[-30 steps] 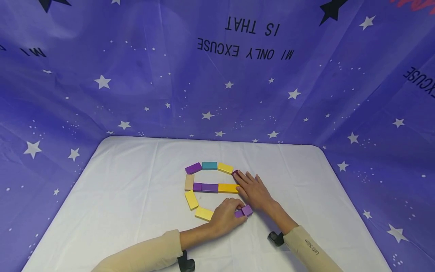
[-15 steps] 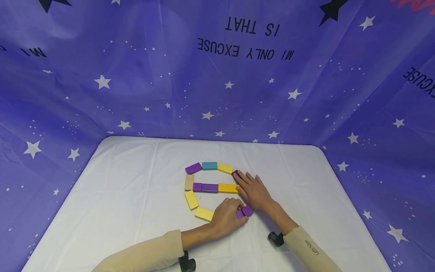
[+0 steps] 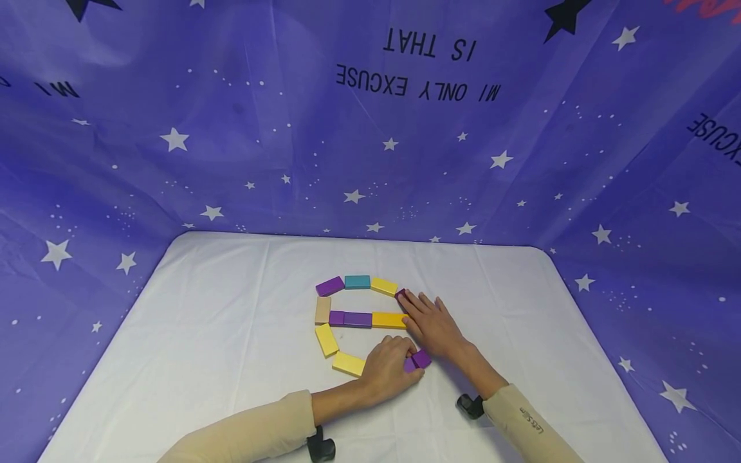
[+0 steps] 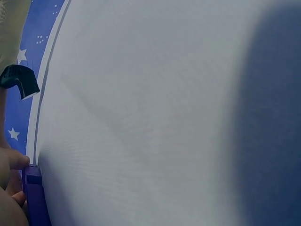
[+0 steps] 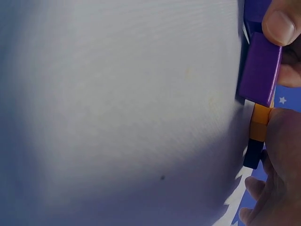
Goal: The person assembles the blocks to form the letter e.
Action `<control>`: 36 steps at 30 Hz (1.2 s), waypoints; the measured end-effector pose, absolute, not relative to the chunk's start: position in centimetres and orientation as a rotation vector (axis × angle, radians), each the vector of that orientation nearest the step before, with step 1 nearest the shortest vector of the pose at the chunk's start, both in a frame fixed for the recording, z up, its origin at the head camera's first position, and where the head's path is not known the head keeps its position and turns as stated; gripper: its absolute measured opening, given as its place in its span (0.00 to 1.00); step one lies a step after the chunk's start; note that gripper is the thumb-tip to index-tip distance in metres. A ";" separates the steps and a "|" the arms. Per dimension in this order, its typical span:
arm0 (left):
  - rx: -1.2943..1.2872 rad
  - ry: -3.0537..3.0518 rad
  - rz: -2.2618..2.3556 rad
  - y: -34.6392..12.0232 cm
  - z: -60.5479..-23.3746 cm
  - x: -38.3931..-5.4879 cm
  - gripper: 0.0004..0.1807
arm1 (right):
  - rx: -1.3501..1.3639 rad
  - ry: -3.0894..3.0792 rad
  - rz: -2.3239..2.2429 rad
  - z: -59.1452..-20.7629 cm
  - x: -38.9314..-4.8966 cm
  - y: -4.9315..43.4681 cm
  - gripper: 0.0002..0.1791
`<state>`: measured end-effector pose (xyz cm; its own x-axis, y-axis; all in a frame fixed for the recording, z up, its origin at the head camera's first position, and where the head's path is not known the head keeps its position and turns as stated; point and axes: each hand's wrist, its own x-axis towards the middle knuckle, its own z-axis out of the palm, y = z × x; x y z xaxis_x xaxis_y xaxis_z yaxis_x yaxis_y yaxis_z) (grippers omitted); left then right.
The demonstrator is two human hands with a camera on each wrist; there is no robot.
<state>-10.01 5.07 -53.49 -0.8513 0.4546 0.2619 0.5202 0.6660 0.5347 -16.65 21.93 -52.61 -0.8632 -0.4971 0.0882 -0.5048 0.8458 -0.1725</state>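
Note:
Wooden blocks lie in a rounded, e-like outline with a crossbar on the white cloth. At its lower right, my left hand [image 3: 389, 370] pinches a purple block [image 3: 410, 364] between thumb and fingers, partly hidden by the hand. Against that block's outer end sits another purple block [image 3: 422, 358], set at an angle; the right wrist view shows this purple block [image 5: 261, 68] close to the left thumb. My right hand [image 3: 433, 328] lies with fingers extended over the right side, touching a dark purple block [image 3: 401, 294] and the end of the orange block [image 3: 389, 320].
A purple, a teal [image 3: 357, 282] and a yellow block [image 3: 384, 286] form the top arc. Down the left run a tan block [image 3: 323, 310] and two yellow blocks [image 3: 347, 364]. Purple blocks [image 3: 357, 319] continue the crossbar. A starry blue-purple curtain [image 3: 370, 161] surrounds the table.
My left hand has shifted slightly right with the pinched purple block. The purple block at the end has turned and settled flatter. My right hand has stayed in place.

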 end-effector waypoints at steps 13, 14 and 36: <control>-0.851 -2.768 -0.962 5.0 -53.2 -10.3 0.17 | 0.766 -3.024 0.388 -52.3 -16.7 21.9 0.29; -0.855 -2.772 -0.981 4.9 -53.0 -10.3 0.16 | 0.767 -3.021 0.403 -52.3 -16.8 21.9 0.29; -0.759 -2.709 -1.053 -2.0 -50.8 -13.9 0.19 | 0.732 -3.021 0.554 -52.7 -17.3 22.6 0.30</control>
<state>-13.88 -1.99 -50.82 -0.8635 0.4052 0.3003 0.5017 0.6283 0.5947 -17.26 22.56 -52.66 -0.8924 -0.4465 0.0661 -0.4409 0.8310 -0.3392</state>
